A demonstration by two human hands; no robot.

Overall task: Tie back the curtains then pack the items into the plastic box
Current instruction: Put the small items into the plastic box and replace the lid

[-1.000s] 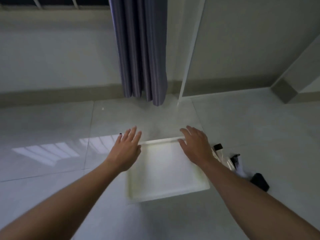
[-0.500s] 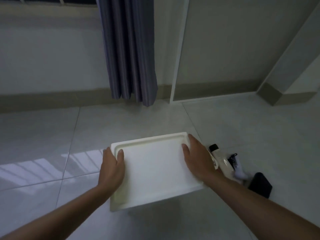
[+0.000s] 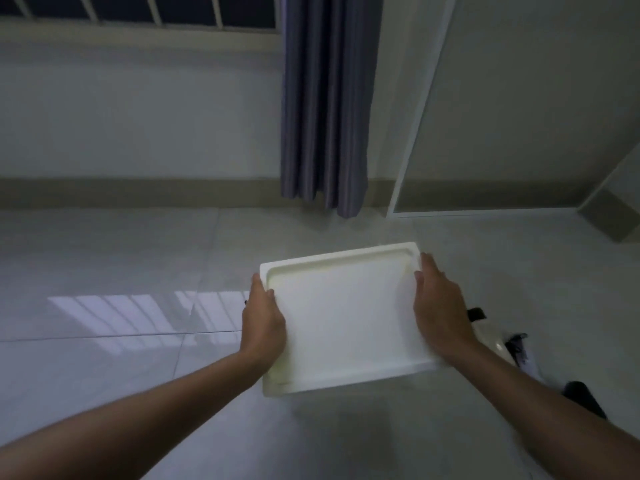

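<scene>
Head view: both hands hold a white rectangular plastic box lid [image 3: 346,317] by its short edges above the pale tiled floor [image 3: 104,341]. Left hand [image 3: 263,323] and right hand [image 3: 440,313] each curl fingers over the rim, thumb on top. Grey pleated curtain [image 3: 325,105] hangs loose behind. Small dark items [image 3: 585,396] lie on the floor by the right forearm.

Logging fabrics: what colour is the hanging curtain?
The curtain is a plain greyish purple, seen best in the head view.
</scene>
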